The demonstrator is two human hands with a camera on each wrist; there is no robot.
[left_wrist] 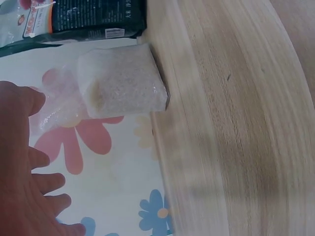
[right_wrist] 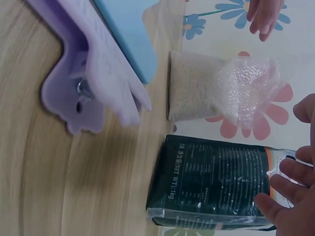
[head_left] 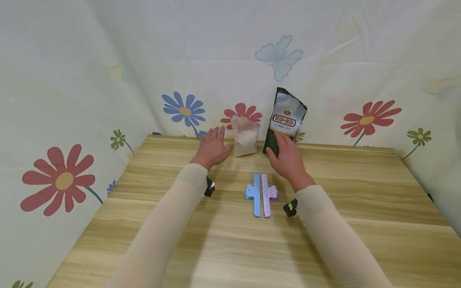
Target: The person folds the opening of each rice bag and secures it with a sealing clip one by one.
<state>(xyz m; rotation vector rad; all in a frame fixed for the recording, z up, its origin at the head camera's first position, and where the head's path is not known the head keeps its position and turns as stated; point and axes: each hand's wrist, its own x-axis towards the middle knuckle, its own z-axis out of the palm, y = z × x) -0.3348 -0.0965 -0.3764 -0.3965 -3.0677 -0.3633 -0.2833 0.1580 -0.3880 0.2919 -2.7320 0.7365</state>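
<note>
My left hand (head_left: pixel 212 147) hovers with fingers spread just left of a small clear bag of white rice (head_left: pixel 245 137), not touching it. In the left wrist view the left hand (left_wrist: pixel 24 196) lies beside the rice bag (left_wrist: pixel 123 81). My right hand (head_left: pixel 287 158) reaches to the lower front of a dark and silver KO-KO pouch (head_left: pixel 287 118) that stands against the cloth wall. In the right wrist view the right hand's fingers (right_wrist: pixel 290 189) are straight and lie at the pouch (right_wrist: pixel 211 182). A blue clip (head_left: pixel 255 195) and a purple clip (head_left: pixel 267 195) lie side by side on the table.
The wooden table (head_left: pixel 360 208) is walled by flowered cloth (head_left: pixel 61 120) at the left, back and right. The rice bag and pouch stand at the table's back edge. The clips (right_wrist: pixel 93 73) lie close behind my right wrist.
</note>
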